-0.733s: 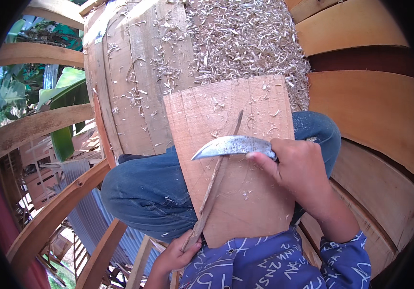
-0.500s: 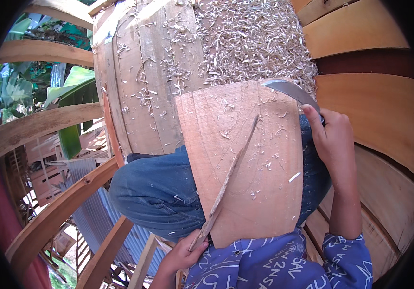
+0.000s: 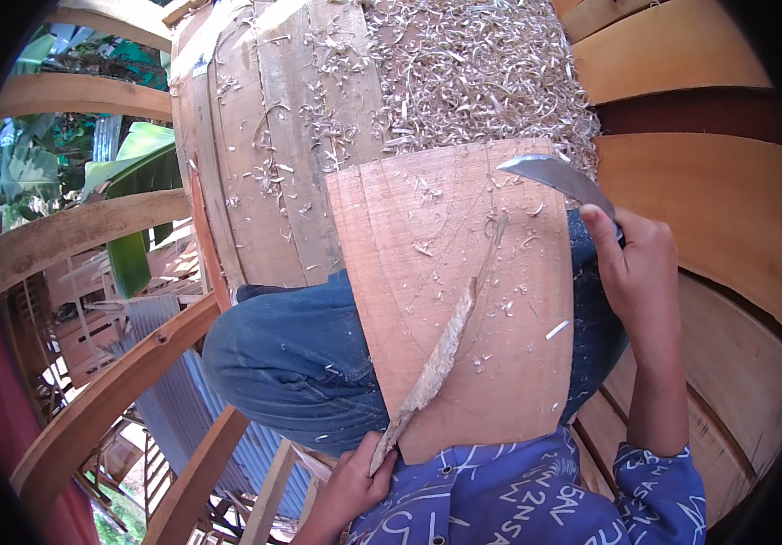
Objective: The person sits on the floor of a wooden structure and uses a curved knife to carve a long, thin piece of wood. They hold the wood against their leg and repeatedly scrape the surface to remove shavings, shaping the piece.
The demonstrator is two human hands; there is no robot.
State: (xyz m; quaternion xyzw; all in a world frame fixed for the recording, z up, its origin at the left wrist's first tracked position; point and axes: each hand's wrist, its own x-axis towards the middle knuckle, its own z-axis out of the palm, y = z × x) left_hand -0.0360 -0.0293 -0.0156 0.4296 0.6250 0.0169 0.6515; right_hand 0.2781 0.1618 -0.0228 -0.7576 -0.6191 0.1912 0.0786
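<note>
A flat, pale reddish wooden board [image 3: 473, 381] lies across my lap, with faint curved lines and scattered shavings on it. My left hand [image 3: 362, 477] is closed on the near end of a thin, rough wooden stick [image 3: 436, 368], which slants up over the board with its far tip pointing away from me. At the board's far right corner, my right hand [image 3: 636, 263] grips the handle of a knife with a curved blade [image 3: 550, 171]. The thumb lies along the knife's near end. The blade points left over the board's far edge, apart from the stick.
Curly wood shavings [image 3: 482, 73] lie thick on the plank floor [image 3: 273, 182] ahead. Curved wooden panels [image 3: 700, 173] rise on the right. Spaced wooden slats [image 3: 100, 400] stand on the left, with banana leaves [image 3: 136, 163] and corrugated sheets [image 3: 159, 363] beyond them.
The stick has been turned in my left hand, so a wider, rougher, paler side now shows. My right hand and the knife have shifted slightly to the right.
</note>
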